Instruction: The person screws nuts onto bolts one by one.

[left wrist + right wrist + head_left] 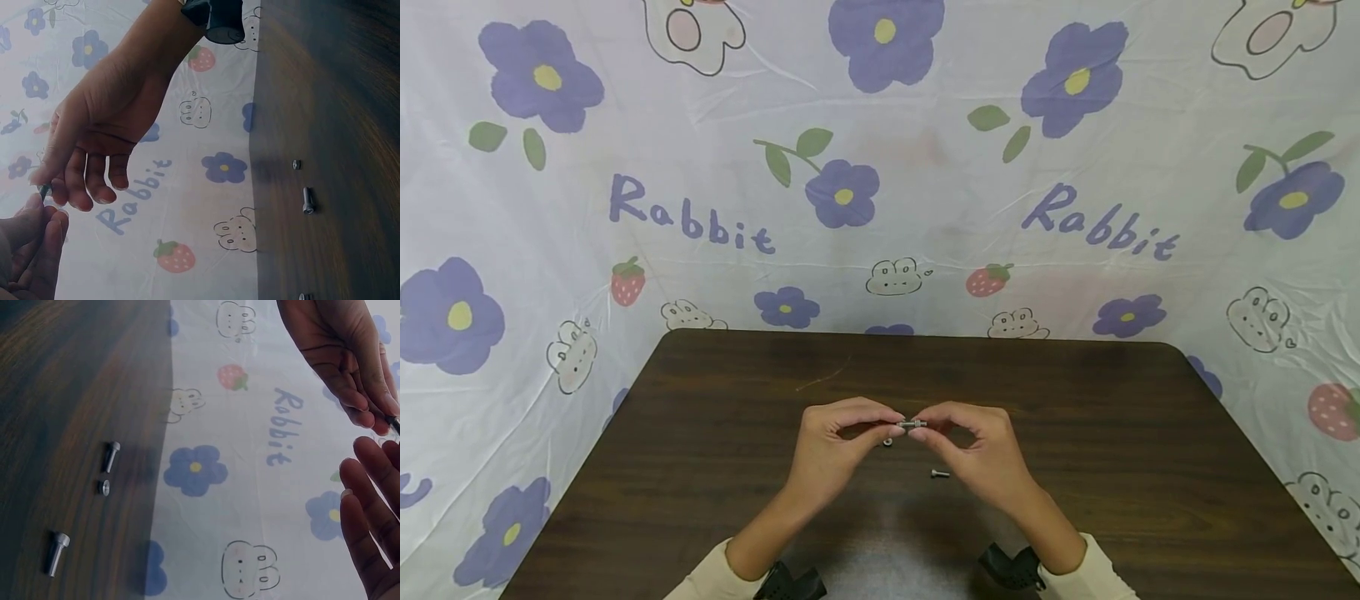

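In the head view both hands meet over the middle of the table around a small metal bolt (907, 423) with a thicker nut (917, 423) on its shank. My left hand (838, 442) pinches the bolt's left part between thumb and forefinger. From the other side, my right hand (985, 450) has its thumb and fingertip at the nut. The left wrist view shows the right hand (103, 119) pinching above, the left hand (31, 250) below. Fingertips cover most of the bolt there.
On the dark wooden table (700, 467) lie a loose nut (887, 442) by the left fingertips and a bolt (939, 474) nearer me. The right wrist view shows a bolt (112, 456) beside a nut (104, 487), and another bolt (57, 553). A printed cloth (910, 200) hangs behind the table.
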`<state>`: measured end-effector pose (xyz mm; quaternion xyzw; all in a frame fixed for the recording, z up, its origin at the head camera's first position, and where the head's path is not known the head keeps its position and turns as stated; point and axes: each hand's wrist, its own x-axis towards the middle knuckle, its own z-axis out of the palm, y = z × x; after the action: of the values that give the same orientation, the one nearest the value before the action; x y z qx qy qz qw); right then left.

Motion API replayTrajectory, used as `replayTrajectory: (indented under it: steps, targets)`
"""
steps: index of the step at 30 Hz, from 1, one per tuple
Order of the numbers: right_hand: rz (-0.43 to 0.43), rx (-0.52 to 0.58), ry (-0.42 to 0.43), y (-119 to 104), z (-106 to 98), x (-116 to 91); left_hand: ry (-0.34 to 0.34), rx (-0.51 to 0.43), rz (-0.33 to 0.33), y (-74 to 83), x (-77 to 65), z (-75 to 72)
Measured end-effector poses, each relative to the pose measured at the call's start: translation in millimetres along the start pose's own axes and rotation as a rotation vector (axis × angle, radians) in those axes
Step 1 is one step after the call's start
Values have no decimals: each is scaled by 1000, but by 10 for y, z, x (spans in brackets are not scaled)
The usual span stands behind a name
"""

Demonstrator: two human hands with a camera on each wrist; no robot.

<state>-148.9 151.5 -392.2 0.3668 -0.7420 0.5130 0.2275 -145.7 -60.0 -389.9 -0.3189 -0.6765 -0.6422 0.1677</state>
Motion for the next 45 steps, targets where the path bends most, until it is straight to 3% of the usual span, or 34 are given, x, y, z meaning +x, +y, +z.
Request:
replayTrajectory:
  steps: [5, 13, 23, 31, 38, 45]
  targets:
    - [-9, -3, -1, -24, 9, 4, -4, -14, 4, 1, -8, 12]
    - [12, 11, -14, -303, 0, 105, -13, -9, 14, -20, -21, 34]
    - [38, -25, -20, -23, 24, -5, -7, -5, 19, -14, -14, 31]
    - [31, 14, -9, -40, 13, -4, 12, 3, 18, -6, 22, -14]
    - [-29, -14, 27, -35, 5, 4, 5, -14, 18, -12, 27, -23]
    - [-27, -12, 26, -36, 7, -2, 2, -4, 27, -10, 13, -6]
